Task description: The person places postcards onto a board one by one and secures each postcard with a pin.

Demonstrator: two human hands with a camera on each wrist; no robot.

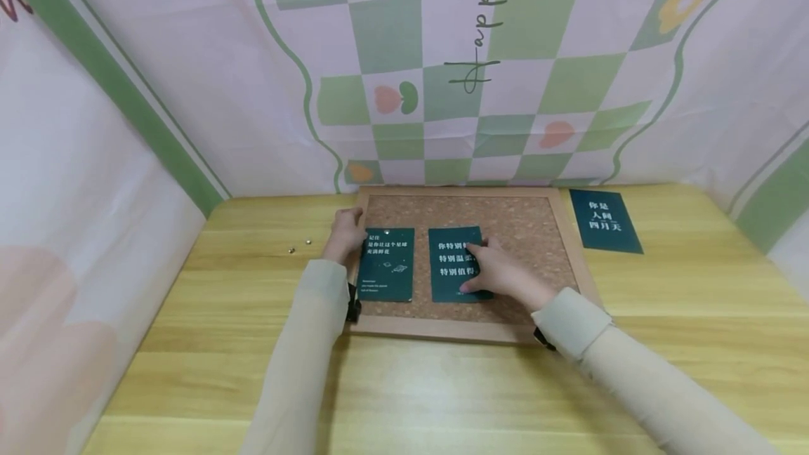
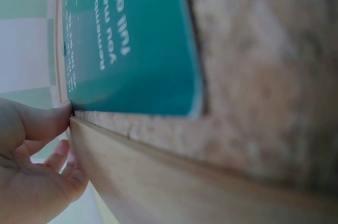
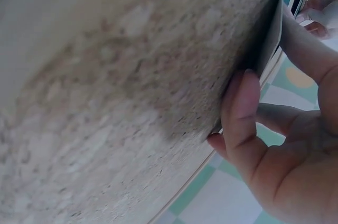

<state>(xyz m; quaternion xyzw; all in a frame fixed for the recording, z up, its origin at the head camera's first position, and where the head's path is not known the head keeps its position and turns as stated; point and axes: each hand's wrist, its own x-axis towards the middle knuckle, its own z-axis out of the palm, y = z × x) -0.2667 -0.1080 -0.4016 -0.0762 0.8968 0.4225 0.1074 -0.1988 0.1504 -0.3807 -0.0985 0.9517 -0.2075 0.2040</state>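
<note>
A cork board with a light wooden frame lies on the table. My left hand grips the frame's left side, thumb at its inner edge and fingers against the outside. Beside that thumb, a dark green card with white writing lies on the cork's left part, a small silver pin at its top. My right hand pinches the right edge of a second green card, set to the right of the first. In the right wrist view, its fingertips rest low against the cork at the card's edge.
Two small metallic pins lie on the wooden table left of the board. A third green card lies off the board's right side. Behind the table hangs a checked green and white cloth.
</note>
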